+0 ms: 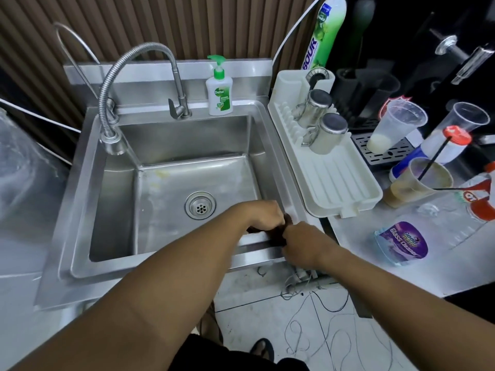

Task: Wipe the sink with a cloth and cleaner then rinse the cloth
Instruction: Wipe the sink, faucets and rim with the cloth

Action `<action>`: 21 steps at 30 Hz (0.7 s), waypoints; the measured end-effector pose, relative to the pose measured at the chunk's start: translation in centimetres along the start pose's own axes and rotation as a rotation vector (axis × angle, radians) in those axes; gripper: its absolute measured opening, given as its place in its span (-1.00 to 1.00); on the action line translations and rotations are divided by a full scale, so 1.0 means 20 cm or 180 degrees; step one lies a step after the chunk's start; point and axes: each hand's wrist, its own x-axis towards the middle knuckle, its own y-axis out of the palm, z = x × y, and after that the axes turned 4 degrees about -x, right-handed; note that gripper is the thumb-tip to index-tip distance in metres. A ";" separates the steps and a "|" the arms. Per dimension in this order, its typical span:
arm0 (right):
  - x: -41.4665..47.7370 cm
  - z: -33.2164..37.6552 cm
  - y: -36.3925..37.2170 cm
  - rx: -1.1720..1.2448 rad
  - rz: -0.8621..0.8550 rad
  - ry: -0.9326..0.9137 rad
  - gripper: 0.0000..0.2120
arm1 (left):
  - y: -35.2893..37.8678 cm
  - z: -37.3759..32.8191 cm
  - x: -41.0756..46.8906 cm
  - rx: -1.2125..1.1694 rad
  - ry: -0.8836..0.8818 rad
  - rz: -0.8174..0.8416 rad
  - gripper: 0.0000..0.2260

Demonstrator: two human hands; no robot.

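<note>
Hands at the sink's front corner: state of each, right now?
Left hand: grips the dark cloth on the sink rim.
Right hand: grips the dark cloth too.

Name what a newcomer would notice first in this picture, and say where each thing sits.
Both hands meet at the sink's front right corner, the left hand and right hand gripping a dark cloth between them. Behind, a green-capped soap bottle stands on the sink's back ledge, and a cleaner bottle lies on the counter to the right.
</note>
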 end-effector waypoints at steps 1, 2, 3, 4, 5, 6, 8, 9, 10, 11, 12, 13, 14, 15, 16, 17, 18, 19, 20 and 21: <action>-0.02 0.03 0.02 0.0083 -0.0038 -0.0099 -0.84 | 0.00 0.02 -0.03 0.0009 0.0030 0.0027 -0.70; -0.02 0.06 0.04 0.0173 -0.0051 -0.0192 -0.88 | 0.00 0.04 -0.06 0.0001 0.0030 0.0044 -0.65; -0.02 0.07 0.05 0.0268 -0.0053 -0.0250 -0.85 | 0.00 0.06 -0.09 -0.0006 0.0057 0.0060 -0.61; -0.01 0.07 0.06 0.0339 -0.0096 -0.0261 -0.79 | 0.00 0.08 -0.12 -0.0017 0.0117 0.0088 -0.62; 0.00 0.06 0.05 0.0363 -0.0207 -0.0221 -0.76 | 0.01 0.10 -0.14 -0.0074 0.0188 0.0126 -0.66; 0.02 0.04 0.04 0.0283 -0.0405 -0.0175 -0.77 | 0.02 0.12 -0.15 -0.0187 0.0210 0.0168 -0.72; 0.07 -0.03 0.02 -0.0128 -0.0734 -0.0219 -0.76 | 0.06 0.13 -0.17 -0.0368 0.0177 0.0198 -0.65; 0.09 -0.07 0.03 -0.0362 -0.0664 -0.0332 -0.67 | 0.09 0.13 -0.18 -0.0316 0.0161 0.0164 -0.54; 0.11 -0.10 0.05 -0.0573 -0.0492 -0.0447 -0.60 | 0.12 0.14 -0.17 -0.0101 0.0172 0.0099 -0.46; 0.13 -0.12 0.08 -0.0745 -0.0290 -0.0507 -0.54 | 0.15 0.15 -0.17 0.0181 0.0220 0.0010 -0.42; 0.14 -0.13 0.11 -0.0864 -0.0146 -0.0519 -0.50 | 0.18 0.16 -0.17 0.0452 0.0248 -0.0076 -0.38; 0.15 -0.14 0.15 -0.0912 -0.0101 -0.0509 -0.48 | 0.20 0.16 -0.17 0.0637 0.0255 -0.0132 -0.32; 0.16 -0.13 0.17 -0.0892 -0.0109 -0.0492 -0.47 | 0.21 0.17 -0.18 0.0751 0.0225 -0.0152 -0.26; 0.16 -0.12 0.18 -0.0839 -0.0101 -0.0475 -0.47 | 0.22 0.18 -0.20 0.0842 0.0209 -0.0162 -0.21; 0.16 -0.10 0.19 -0.0804 -0.0057 -0.0456 -0.46 | 0.23 0.19 -0.22 0.0934 0.0197 -0.0186 -0.17; 0.16 -0.08 0.20 -0.0798 -0.0028 -0.0446 -0.45 | 0.24 0.20 -0.25 0.1042 0.0191 -0.0239 -0.14; 0.16 -0.05 0.22 -0.0829 -0.0008 -0.0442 -0.43 | 0.26 0.22 -0.27 0.1130 0.0167 -0.0310 -0.12; 0.16 -0.01 0.23 -0.0892 0.0010 -0.0442 -0.42 | 0.27 0.24 -0.30 0.1183 0.0141 -0.0377 -0.11; 0.16 0.02 0.25 -0.0970 0.0012 -0.0449 -0.41 | 0.29 0.27 -0.34 0.1227 0.0117 -0.0442 -0.10; 0.15 0.06 0.27 -0.1028 -0.0013 -0.0459 -0.40 | 0.30 0.29 -0.37 0.1304 0.0098 -0.0492 -0.10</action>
